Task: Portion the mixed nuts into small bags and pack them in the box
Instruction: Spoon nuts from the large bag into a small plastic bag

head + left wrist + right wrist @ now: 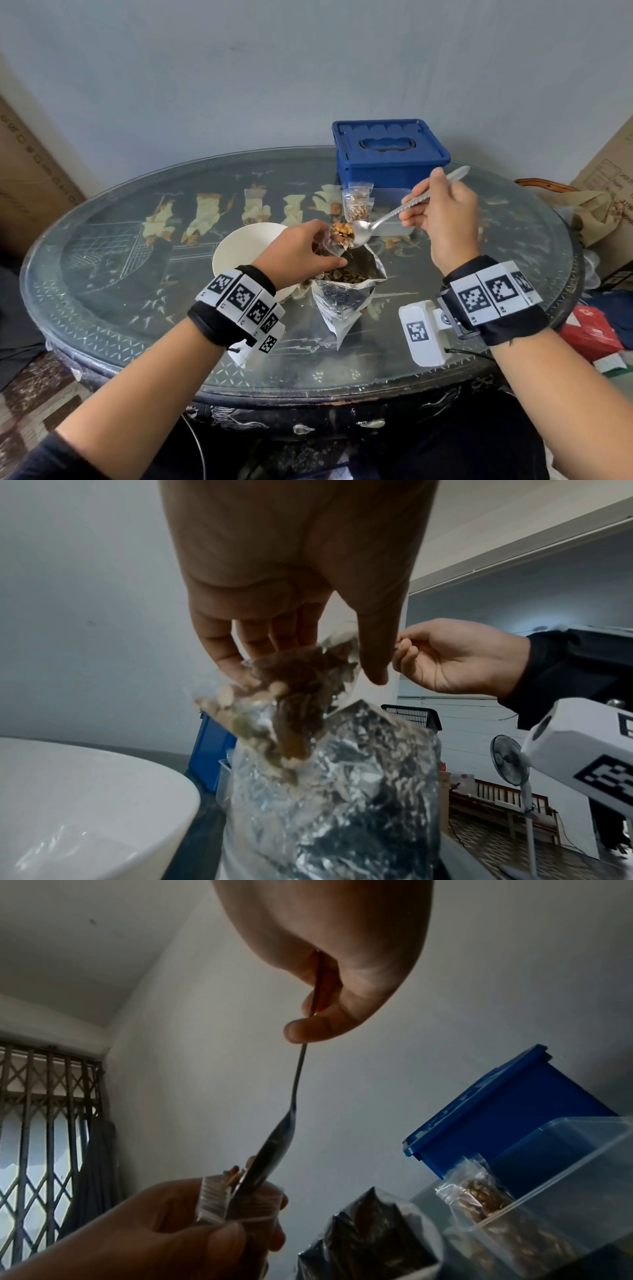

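Note:
My left hand (308, 250) pinches a small clear bag (287, 696) partly filled with mixed nuts, held just above the open foil nut pouch (346, 294). My right hand (442, 212) grips the handle of a metal spoon (383, 219); its bowl, heaped with nuts (342, 231), is tipped at the small bag's mouth (240, 1196). A filled small bag (358, 205) stands in a clear plastic box (394, 229) behind. In the right wrist view the spoon (274, 1145) enters the bag edge-on beside my left hand (192, 1229).
A closed blue lidded box (388, 154) stands at the back of the round glass-topped table (137, 308). A white bowl (239, 250) sits left of the pouch, under my left wrist. Cardboard cartons (609, 164) and bags crowd the floor at right.

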